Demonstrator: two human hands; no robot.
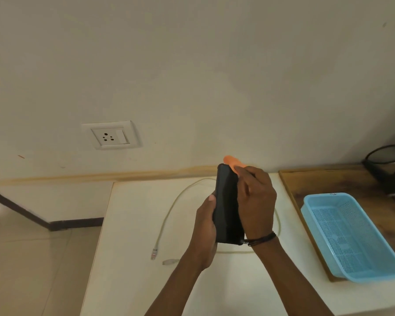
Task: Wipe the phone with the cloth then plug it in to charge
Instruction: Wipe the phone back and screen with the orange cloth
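Observation:
A black phone stands nearly upright above the white table, its back toward me. My left hand grips its lower left edge. Pressed against the phone's right side, my right hand holds an orange cloth, which pokes out above the fingers at the phone's top; most of the cloth is hidden. On the table behind the hands lies a white charging cable in a loop, its two plug ends resting near the front left.
A white wall socket with a switch sits on the wall at the left, with nothing plugged in. A light blue perforated basket rests on a wooden board at the right. Black cables lie at the far right. The floor drops off left of the table.

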